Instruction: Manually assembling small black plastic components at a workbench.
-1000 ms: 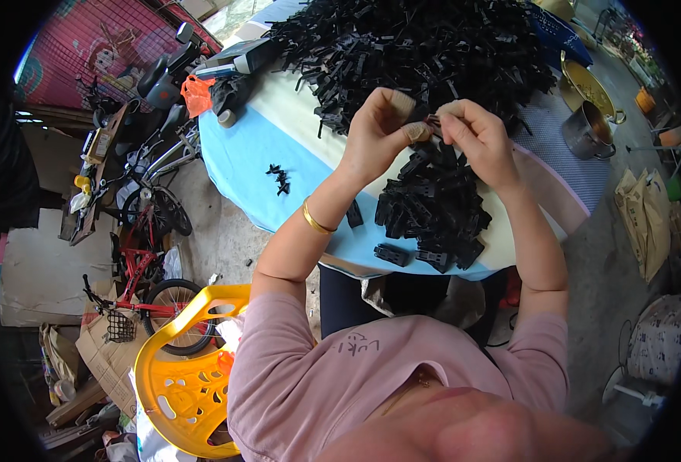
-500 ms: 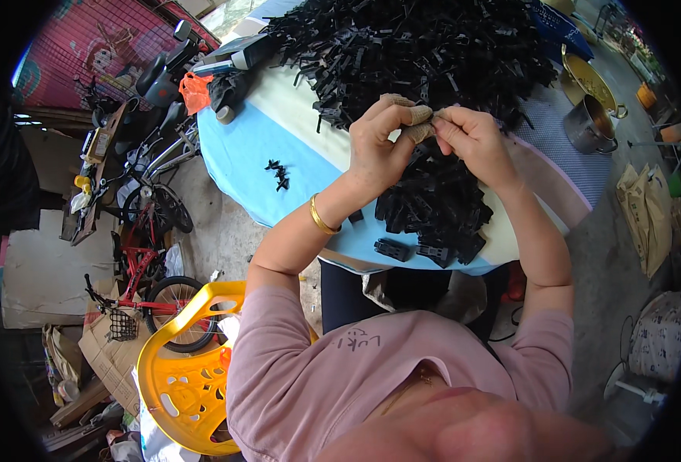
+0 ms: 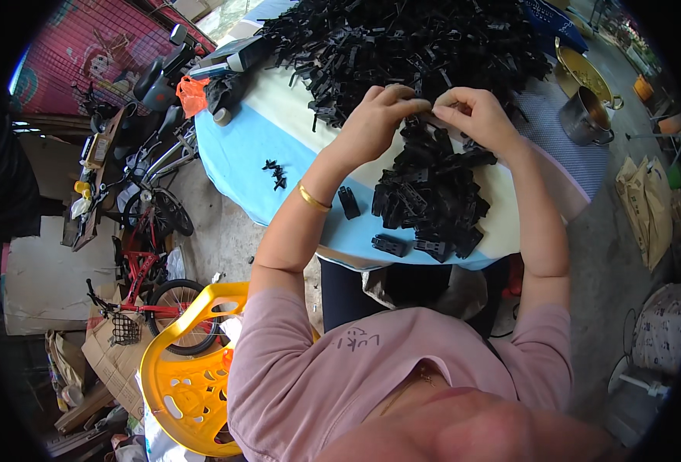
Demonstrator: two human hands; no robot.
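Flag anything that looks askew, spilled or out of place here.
Mildly odd: a small cluster of black pieces lies on the tablecloth's blue stripe, apart from the big black pile and the nearer heap. I see no clear damage or spill.

Head view, single: fisheye, wide, upright, unmirrored. Worn on the head, left one of a side-by-side pair. Set above the counter (image 3: 240, 165), facing down over the wearer's own front. Very near to the pink shirt (image 3: 402, 354), toward five o'clock; farther from the left hand (image 3: 375, 123), between twelve and one, and the right hand (image 3: 481, 117), between one and two. Reaches outward to a red bicycle (image 3: 136, 266) near nine and a grey pot (image 3: 579, 119) near two.
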